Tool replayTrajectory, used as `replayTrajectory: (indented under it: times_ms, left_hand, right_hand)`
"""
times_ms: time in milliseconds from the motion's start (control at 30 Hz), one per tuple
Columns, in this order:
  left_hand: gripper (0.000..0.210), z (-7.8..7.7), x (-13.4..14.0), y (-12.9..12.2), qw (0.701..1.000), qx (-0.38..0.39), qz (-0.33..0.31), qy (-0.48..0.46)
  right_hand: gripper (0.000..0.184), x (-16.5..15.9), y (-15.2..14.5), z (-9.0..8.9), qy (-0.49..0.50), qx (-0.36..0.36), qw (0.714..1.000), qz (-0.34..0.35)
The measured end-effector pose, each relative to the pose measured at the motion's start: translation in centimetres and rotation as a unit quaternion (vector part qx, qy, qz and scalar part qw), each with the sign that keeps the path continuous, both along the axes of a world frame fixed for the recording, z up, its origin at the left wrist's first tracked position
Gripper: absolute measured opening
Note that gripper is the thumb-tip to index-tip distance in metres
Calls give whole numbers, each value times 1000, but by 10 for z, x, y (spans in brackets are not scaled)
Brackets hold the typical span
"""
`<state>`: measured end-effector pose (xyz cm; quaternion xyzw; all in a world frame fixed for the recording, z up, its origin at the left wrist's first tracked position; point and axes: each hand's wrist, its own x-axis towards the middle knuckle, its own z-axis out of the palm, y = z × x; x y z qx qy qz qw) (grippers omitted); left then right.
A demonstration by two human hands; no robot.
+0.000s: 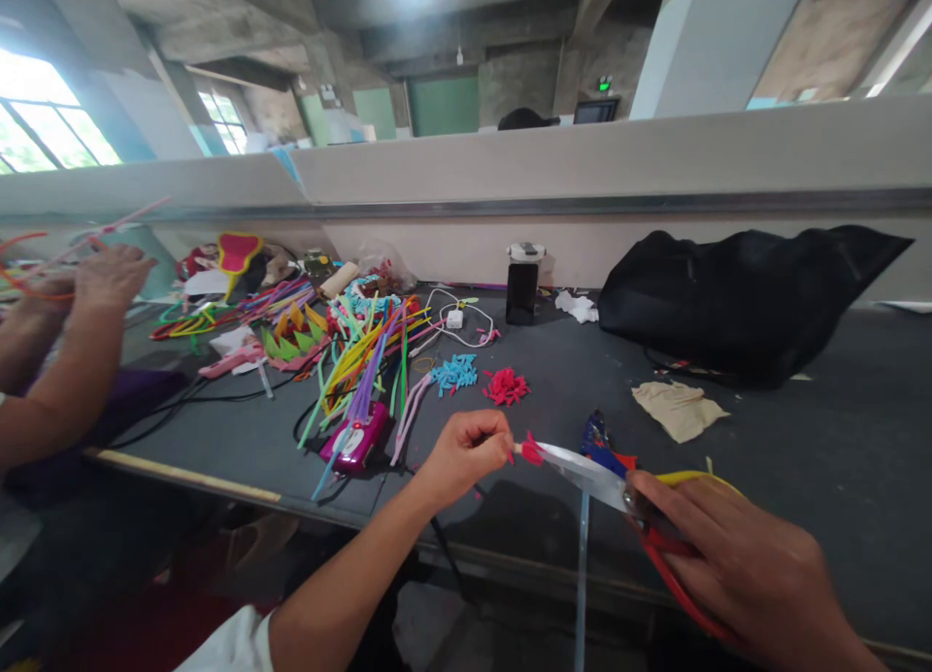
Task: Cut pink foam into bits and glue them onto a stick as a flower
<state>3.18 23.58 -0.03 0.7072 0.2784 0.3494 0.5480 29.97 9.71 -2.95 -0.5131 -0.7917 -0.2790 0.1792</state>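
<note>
My left hand pinches a small pale stick-like piece, with a red bit at its end. The tips of a pair of scissors touch or nearly touch that red bit. My right hand is wrapped round the red scissor handles, and the blades look almost together. Behind the blades lies a blue and orange object, partly hidden. Below it a long translucent rod sticks out past the table edge. Just beyond my left hand are a pile of red pieces and a pile of blue pieces.
Fuzzy coloured stems lie across a magenta box. A white-lidded dark container, a black bag and a beige cloth stand or lie farther back. At the left, another person's hands hold a pink stem.
</note>
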Motion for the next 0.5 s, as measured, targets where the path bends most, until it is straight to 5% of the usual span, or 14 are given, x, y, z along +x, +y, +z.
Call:
replayTrajectory:
  times_ms: [500]
  left_hand:
    - [26,-2,0,0,1000,2,5,0]
  right_hand:
    - [34,-2,0,3,-13,0,1000,-2]
